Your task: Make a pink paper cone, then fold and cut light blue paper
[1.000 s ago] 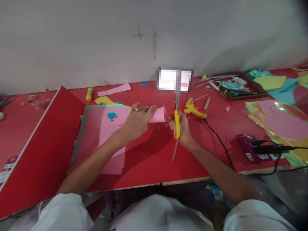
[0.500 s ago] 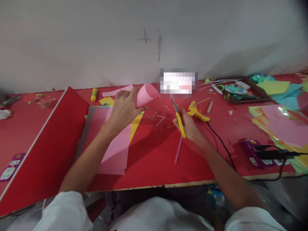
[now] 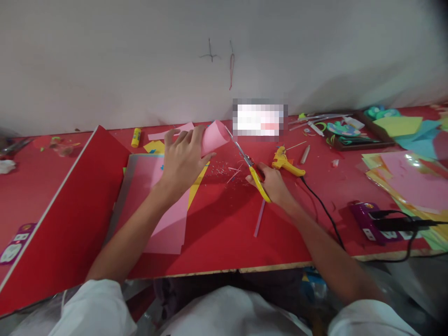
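My left hand (image 3: 184, 156) is wrapped round a rolled piece of pink paper (image 3: 214, 137), its open end facing right. In my right hand (image 3: 273, 183) are yellow-handled scissors (image 3: 258, 181), blades pointing up and left. The blade tips reach the rim of the paper roll; whether they touch it I cannot tell. Beneath my left forearm lies a flat pink sheet (image 3: 171, 224), partly covered. A narrow pink strip (image 3: 259, 218) rests on the red table below my right hand.
A yellow glue gun (image 3: 287, 162) with a black cord lies right of the scissors. Paper scraps (image 3: 227, 172) litter the middle. A red board (image 3: 77, 210) stands at the left. Further right are a purple power strip (image 3: 366, 221), a tray (image 3: 364, 145) and coloured sheets (image 3: 413, 179).
The scissors have swung to the left, bringing their tips up to the paper roll's rim. My left hand has shifted slightly right with the roll, which now tilts a little differently.
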Demonstrator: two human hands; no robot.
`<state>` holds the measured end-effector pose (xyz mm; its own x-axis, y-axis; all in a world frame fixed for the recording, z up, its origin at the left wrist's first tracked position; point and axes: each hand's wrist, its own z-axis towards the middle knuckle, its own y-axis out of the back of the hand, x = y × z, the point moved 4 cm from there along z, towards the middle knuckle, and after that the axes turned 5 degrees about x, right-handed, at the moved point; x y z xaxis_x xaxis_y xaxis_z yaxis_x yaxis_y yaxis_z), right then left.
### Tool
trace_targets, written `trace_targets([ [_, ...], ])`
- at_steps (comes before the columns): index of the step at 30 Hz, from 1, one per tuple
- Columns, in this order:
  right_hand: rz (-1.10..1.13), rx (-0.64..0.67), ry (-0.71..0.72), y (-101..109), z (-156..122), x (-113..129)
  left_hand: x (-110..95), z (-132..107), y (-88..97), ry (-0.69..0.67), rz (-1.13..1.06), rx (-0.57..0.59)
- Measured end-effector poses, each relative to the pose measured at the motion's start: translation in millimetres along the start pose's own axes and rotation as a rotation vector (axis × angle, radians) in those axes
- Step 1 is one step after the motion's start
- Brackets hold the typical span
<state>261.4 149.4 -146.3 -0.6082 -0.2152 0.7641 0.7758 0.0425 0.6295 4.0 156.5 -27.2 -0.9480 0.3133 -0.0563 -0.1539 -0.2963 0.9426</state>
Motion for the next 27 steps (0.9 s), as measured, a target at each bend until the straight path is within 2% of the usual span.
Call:
trace_targets([
  [8, 0.024, 0.007, -0.008, 0.7, 0.7, 3.6, -3.2, -0.7, -5.9, -0.028, -0.051, 0.045],
  [21, 0.043, -0.044, -0.011, 5.3, -1.0, 5.0, 0.8, 1.8, -7.7, -0.014, -0.075, 0.053],
  [27, 0.164, -0.009, -0.003, -0.8, -0.5, -4.1, 2.7, 2.9, 1.7, -0.003, -0.094, 0.114],
])
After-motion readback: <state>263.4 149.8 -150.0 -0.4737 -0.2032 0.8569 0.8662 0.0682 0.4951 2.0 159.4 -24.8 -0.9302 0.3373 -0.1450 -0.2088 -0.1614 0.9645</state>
